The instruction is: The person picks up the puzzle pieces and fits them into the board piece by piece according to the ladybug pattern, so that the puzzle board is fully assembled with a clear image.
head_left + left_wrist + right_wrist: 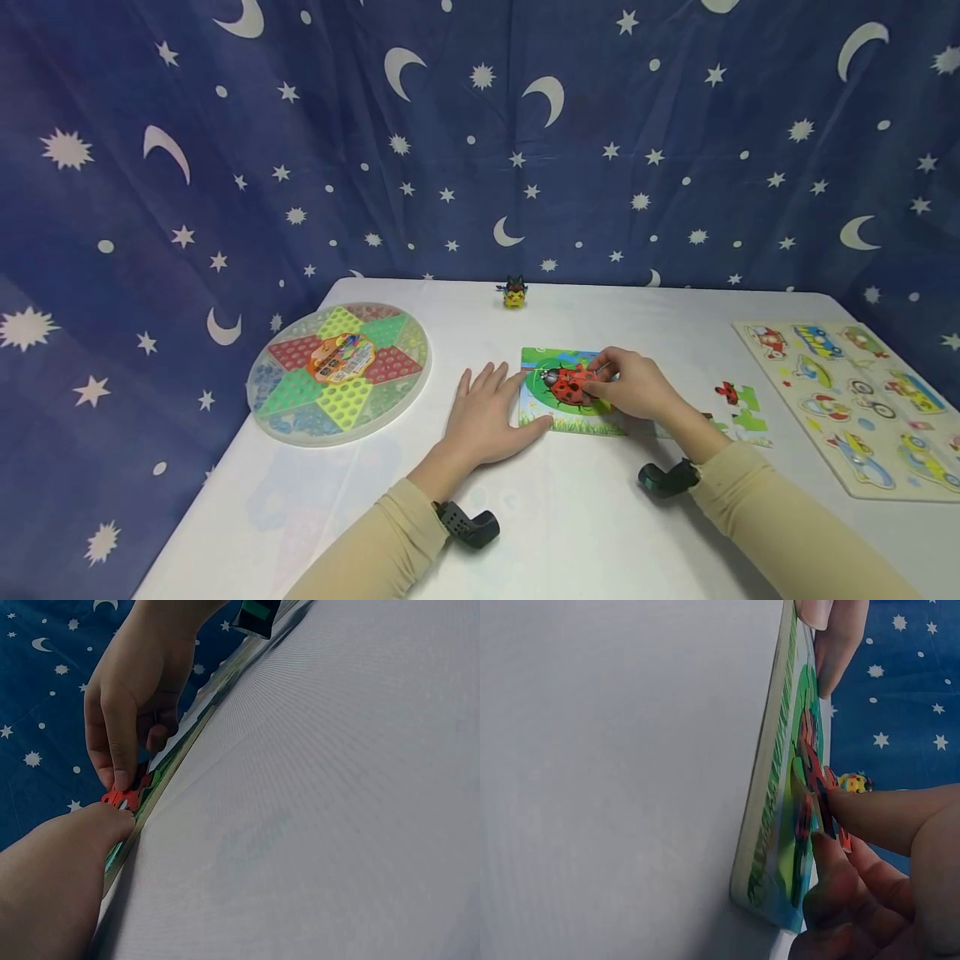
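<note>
Ladybug puzzle [562, 387] lies flat between the two hands, just right of the left fingertips and partly under the right fingers. The left hand [486, 422] has its fingers spread, with index finger and thumb reaching the puzzle's left side and the thumb at the near corner. The right hand [633, 385] pinches a red piece [818, 784] between thumb and fingertips, tilted above the ladybug picture; seen so nearly edge-on, it may or may not be touching the board beneath.

The tilt looks like the main risk: pressed down that way, the piece could catch a neighbour and pry it up. A sideways push could also slide the whole puzzle if the left thumb's hold is too light. Loose pieces [747, 397] lie beyond the right wrist, well apart from the pinching fingertips, and a careless sweep of that forearm might scatter them.
</note>
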Available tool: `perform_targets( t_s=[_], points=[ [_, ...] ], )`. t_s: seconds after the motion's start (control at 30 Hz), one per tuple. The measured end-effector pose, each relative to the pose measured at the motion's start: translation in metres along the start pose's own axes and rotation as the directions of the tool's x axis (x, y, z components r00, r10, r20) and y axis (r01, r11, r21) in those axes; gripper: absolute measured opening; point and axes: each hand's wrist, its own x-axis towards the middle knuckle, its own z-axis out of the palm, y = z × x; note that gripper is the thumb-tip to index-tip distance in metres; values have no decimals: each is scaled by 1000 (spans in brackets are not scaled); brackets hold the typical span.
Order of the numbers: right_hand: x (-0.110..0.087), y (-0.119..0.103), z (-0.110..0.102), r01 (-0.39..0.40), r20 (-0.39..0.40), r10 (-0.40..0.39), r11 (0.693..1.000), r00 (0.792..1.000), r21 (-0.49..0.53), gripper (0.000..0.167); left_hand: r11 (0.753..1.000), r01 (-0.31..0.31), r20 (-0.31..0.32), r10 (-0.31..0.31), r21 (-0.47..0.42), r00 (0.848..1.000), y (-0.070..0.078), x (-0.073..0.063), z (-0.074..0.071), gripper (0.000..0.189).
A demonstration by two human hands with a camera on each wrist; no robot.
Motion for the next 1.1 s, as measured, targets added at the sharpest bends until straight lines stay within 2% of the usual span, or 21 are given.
perform_targets(
  t_s=[0.27, 0.53, 1.1],
  points=[
    [0, -5, 5, 6, -8, -6, 1000, 1000, -8, 33, 1000, 4, 8, -4, 4, 1000, 1, 1, -1, 87],
    [3, -7, 10, -25, -22, 25, 1000, 999, -13, 33, 1000, 4, 12, -4, 2, 1000, 1, 1, -1, 87],
    [4, -16, 13, -19, -20, 16, 988, 1000, -151, 32, 1000, 5, 9, -5, 11, 1000, 1, 1, -1, 87]
  ],
)
